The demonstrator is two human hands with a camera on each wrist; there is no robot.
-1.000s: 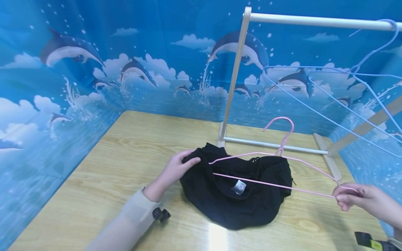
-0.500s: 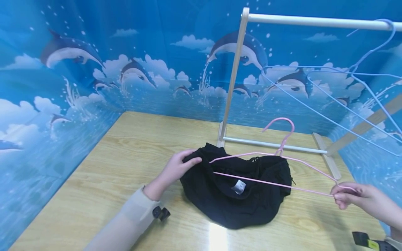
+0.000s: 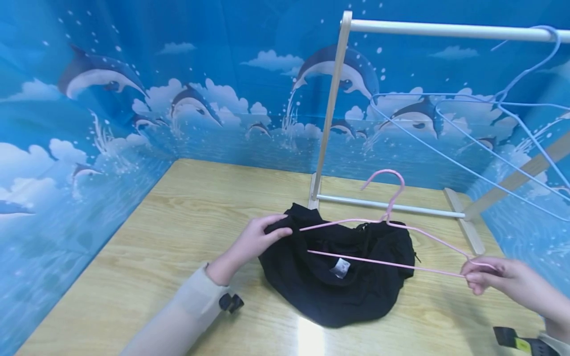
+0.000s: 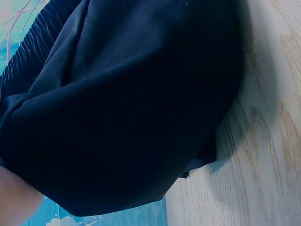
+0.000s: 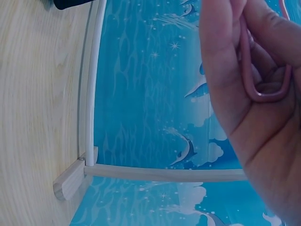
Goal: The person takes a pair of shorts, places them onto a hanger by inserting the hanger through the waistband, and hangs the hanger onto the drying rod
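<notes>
Black shorts [image 3: 334, 301] with a gathered elastic waistband and a white label [image 3: 341, 267] lie bunched on the table. My left hand [image 3: 254, 244] pinches their waistband at the left, thumb on the near side; the left wrist view shows the dark cloth [image 4: 131, 108] raised above the table. A pink hanger [image 3: 394, 198] slants over the waist opening, hook upward. Its left end is hidden inside the waistband. At the right, my right hand [image 3: 500, 276] grips the hanger's other end; in the right wrist view the pink wire loop [image 5: 265, 98] lies between thumb and fingers.
A wooden rack with a white top rail [image 3: 445, 29] stands behind at the right, its lower bar [image 3: 401, 207] just beyond the shorts. Blue hangers [image 3: 503, 99] hang from the rail. A dolphin-print backdrop [image 3: 222, 74] encloses the wooden table [image 3: 187, 207].
My right hand and the pink hanger have moved left, taking the hook left too. My left hand has shifted slightly right with the waistband's edge.
</notes>
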